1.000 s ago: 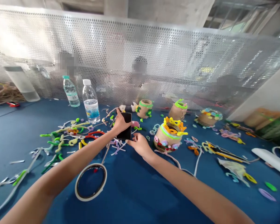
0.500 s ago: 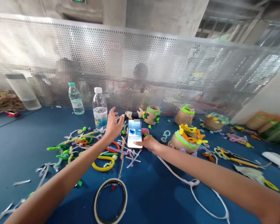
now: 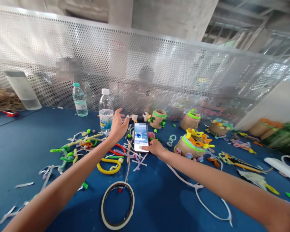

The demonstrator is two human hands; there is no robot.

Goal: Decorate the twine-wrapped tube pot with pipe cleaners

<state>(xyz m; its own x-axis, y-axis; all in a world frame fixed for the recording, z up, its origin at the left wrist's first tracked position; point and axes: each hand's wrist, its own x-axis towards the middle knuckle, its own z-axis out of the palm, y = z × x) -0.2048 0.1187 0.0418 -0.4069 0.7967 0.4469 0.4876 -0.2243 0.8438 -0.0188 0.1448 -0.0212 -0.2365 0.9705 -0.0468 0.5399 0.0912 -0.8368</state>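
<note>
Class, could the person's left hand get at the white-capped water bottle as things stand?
Probably yes: the left hand is open and appears to hold nothing, the white-capped water bottle stands upright close by it, and nothing seems to block the way between them.

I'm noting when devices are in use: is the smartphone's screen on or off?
On: the smartphone shows a bright blue-and-white display, with the right hand at its lower right.
</note>
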